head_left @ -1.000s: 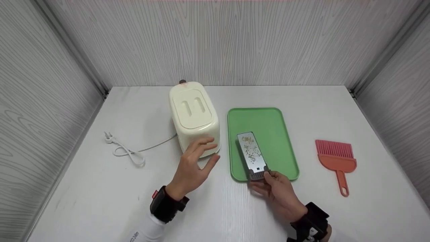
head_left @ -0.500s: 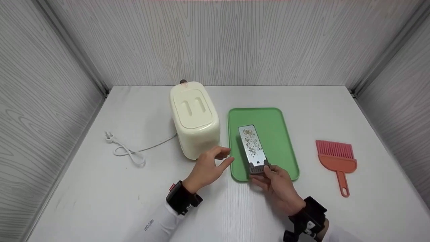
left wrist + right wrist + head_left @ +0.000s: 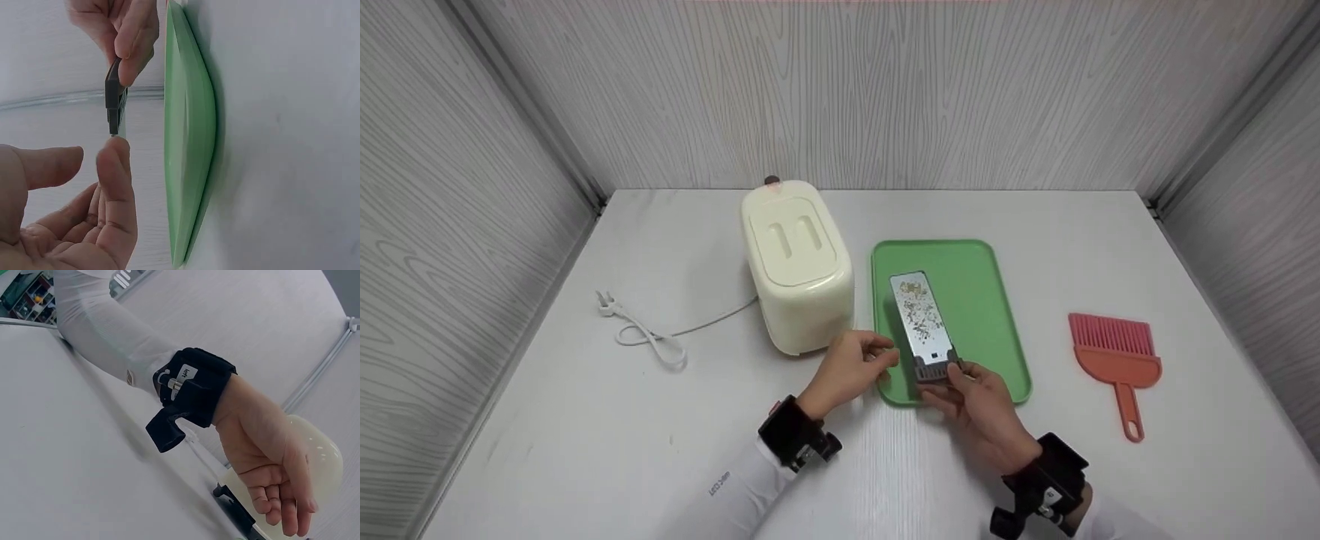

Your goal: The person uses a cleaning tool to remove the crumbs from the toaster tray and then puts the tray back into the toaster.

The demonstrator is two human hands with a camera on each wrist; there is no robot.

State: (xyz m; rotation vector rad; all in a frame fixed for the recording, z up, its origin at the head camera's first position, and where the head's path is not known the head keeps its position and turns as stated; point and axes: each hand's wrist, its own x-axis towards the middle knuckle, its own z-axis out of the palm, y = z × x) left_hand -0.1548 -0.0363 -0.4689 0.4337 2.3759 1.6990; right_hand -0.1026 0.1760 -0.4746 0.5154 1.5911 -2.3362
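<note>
My right hand (image 3: 986, 412) pinches the dark grey end of a toaster crumb tray (image 3: 919, 319), a narrow silver plate strewn with brown crumbs. It is held over the left half of a green serving tray (image 3: 967, 300). My left hand (image 3: 851, 371) is just left of the crumb tray, fingers bent and thumb apart. In the left wrist view its fingertips (image 3: 112, 160) are right at the edge of the crumb tray, whose dark end (image 3: 113, 93) shows edge-on. A cream toaster (image 3: 810, 319) with a lid on top stands beyond my left hand.
A white cord with a plug (image 3: 607, 306) runs from the toaster over the table's left side. On the right lies a small brush (image 3: 1117, 367) with pink bristles and an orange handle. Grey wood-grain panels (image 3: 877, 97) stand at the back and sides.
My left hand has moved right, from in front of the toaster to beside the crumb tray. My right hand has shifted slightly away from me with the crumb tray.
</note>
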